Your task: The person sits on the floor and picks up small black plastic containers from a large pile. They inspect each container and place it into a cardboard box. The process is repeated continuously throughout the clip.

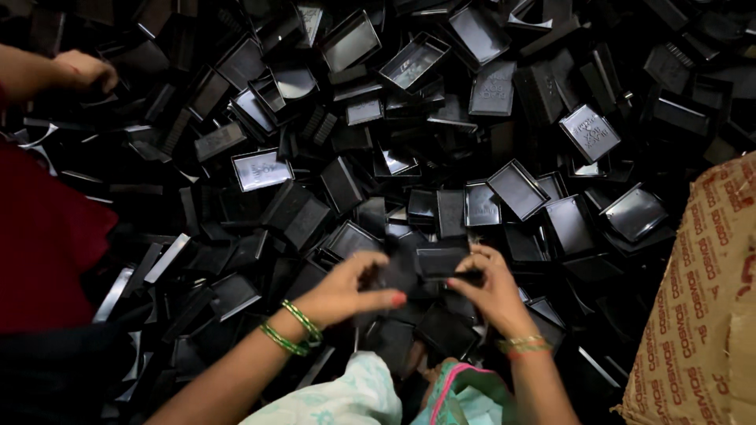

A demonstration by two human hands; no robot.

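The left hand (342, 291) and right hand (492, 287) are both gripping one black plastic case (437, 264), fingers closed on its edges between the fingertips; beyond them a huge heap of black cases (394, 118) is lying unsorted, so most seems left

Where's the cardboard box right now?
In the head view the cardboard box sits at the lower right edge of frame, beside the heap of black plastic trays and to the right of the right hand.

Head camera looks steeply down, close over the heap of black trays (441, 102)
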